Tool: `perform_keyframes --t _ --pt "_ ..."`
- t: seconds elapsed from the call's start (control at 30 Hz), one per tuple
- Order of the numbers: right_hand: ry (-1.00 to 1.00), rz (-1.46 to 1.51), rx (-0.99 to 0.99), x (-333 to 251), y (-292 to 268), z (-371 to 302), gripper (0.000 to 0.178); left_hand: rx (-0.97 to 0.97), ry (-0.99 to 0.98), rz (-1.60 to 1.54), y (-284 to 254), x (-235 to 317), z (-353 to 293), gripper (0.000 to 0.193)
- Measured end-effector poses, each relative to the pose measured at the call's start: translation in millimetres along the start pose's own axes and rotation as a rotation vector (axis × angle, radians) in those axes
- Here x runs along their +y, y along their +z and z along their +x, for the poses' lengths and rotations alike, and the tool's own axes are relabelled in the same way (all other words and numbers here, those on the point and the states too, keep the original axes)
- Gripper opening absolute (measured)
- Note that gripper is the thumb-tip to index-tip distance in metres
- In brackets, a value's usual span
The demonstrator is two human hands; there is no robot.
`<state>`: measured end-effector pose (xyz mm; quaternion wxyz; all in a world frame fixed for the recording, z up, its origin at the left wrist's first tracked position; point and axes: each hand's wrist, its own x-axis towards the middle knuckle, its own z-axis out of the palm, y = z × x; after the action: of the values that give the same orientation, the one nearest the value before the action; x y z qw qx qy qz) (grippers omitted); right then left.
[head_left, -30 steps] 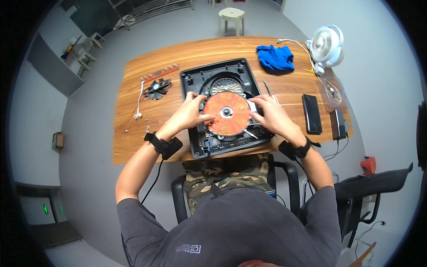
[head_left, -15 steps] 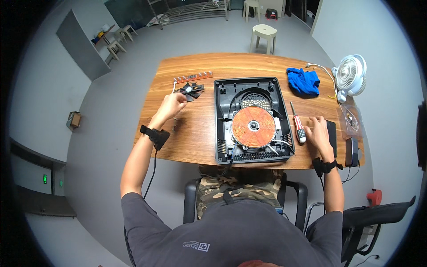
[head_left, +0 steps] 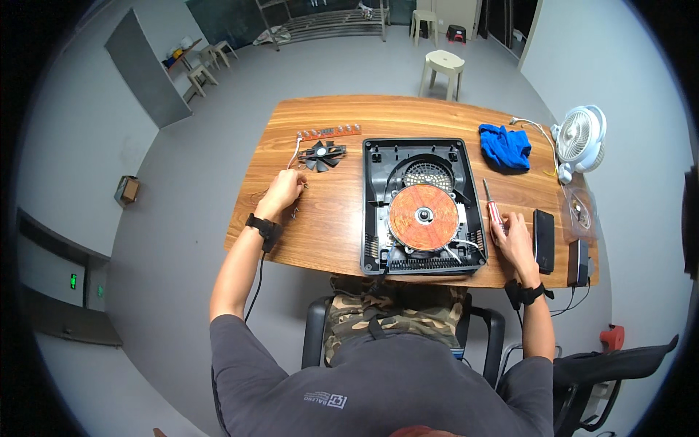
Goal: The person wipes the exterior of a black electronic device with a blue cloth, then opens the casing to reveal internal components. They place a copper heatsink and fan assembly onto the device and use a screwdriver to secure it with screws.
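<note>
My left hand (head_left: 284, 189) is low over the left part of the table, fingertips pinched together beside tiny metal pieces that look like screws; whether one is between the fingers is too small to tell. A few more small screws (head_left: 295, 213) lie just nearer to me. Beyond this hand is a black fan (head_left: 321, 155) with a white wire. On the right, my right hand (head_left: 515, 239) closes on the red-and-white handle of a screwdriver (head_left: 493, 209), whose shaft points away from me. Between my hands sits an open induction cooker housing (head_left: 373, 197), with a round copper coil (head_left: 408, 218) inside.
An orange circuit strip (head_left: 331, 132) lies at the back left. A blue cloth (head_left: 504, 148), a white desk fan (head_left: 580, 137), a black phone (head_left: 543, 240), a clear plastic bag (head_left: 580, 211) and a dark box (head_left: 577, 262) with cables line the right side.
My left hand has drawn back from the black fan toward the small screws. My right hand has shifted left onto the screwdriver handle, uncovering the phone. The whole view has shifted slightly.
</note>
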<state>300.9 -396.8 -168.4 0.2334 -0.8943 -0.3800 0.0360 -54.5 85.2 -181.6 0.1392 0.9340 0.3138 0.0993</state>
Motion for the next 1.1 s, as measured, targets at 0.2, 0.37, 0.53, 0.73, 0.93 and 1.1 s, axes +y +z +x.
perform_keyframes --t 0.2,0.37,0.53,0.73,0.93,1.1 --pt "0.002 0.0 0.026 7 12 -2 0.044 -0.064 0.045 0.022 1 8 7 0.017" --pt "-0.015 -0.032 0.025 5 19 -2 0.045 -0.022 0.086 0.058 4 11 5 0.01" --pt "-0.041 -0.095 0.005 1 24 -4 0.047 -0.042 0.054 0.072 0 18 2 0.007" --pt "-0.067 -0.128 0.007 1 27 -5 0.05 -0.013 -0.03 0.033 -3 13 9 0.01" --pt "-0.093 -0.108 0.006 -1 26 -5 0.049 0.043 0.106 -0.01 -14 15 8 0.023" --pt "-0.096 -0.118 -0.001 7 25 -6 0.046 -0.064 0.142 -0.081 -23 52 9 0.031"
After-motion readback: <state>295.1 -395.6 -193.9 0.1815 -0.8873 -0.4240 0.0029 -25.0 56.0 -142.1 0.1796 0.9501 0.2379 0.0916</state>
